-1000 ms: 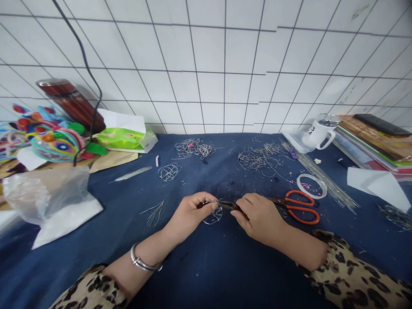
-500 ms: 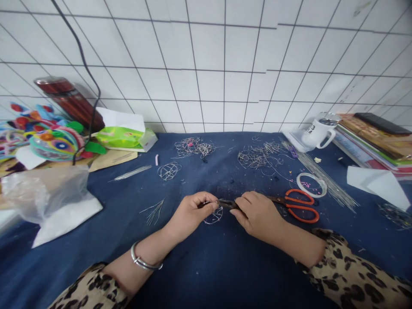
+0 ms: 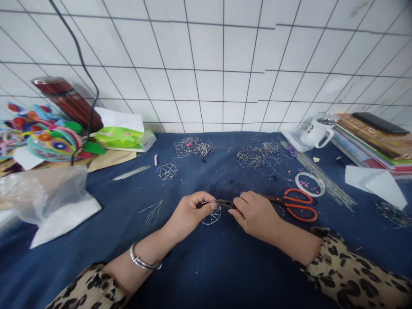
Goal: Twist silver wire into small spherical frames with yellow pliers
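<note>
While the left hand [image 3: 192,213] pinches a round, silvery openwork wire piece [image 3: 212,216], the right hand [image 3: 260,215] closes around dark pliers [image 3: 228,203].

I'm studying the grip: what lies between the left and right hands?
In the head view, dark pliers held by the right hand reach the left hand; a wire frame shows below.

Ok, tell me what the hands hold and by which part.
Left hand: wire ring, pinched at its far edge. Right hand: dark pliers, apparently by the handles.
</note>
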Motion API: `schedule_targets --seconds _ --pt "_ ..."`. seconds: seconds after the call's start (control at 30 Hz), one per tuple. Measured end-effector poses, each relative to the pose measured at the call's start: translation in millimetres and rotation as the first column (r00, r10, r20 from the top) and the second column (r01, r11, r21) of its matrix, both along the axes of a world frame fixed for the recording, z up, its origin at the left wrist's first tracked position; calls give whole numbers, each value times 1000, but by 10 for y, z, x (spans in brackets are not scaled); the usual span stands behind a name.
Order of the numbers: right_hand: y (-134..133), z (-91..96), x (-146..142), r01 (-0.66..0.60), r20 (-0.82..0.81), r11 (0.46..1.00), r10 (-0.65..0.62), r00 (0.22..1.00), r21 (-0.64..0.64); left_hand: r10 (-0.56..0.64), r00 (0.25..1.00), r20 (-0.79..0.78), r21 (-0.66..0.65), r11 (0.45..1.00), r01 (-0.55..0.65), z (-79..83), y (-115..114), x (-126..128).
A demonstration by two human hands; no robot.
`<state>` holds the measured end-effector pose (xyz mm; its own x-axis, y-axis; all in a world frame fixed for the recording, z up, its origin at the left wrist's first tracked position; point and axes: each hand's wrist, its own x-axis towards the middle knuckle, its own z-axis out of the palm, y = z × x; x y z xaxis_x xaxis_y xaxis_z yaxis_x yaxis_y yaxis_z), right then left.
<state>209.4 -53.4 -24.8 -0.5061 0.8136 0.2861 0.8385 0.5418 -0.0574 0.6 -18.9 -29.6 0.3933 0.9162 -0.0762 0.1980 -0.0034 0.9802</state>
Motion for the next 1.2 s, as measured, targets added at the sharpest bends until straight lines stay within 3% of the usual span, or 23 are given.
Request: schedule_targets --seconds 0.3,0.67,1.2 --pt "-6 -43 -11 -22 -9 1000 22 1000 5 10 998 61 -58 998 -6 2 -33 2" --pt "-19 -40 -25 -13 -177 997 -1 984 -79 -42 982 182 -128 990 66 35 8 -11" --pt "-24 -34 -25 -30 -226 988 -6 974 -152 -92 995 -43 81 992 95 138 10 -40"
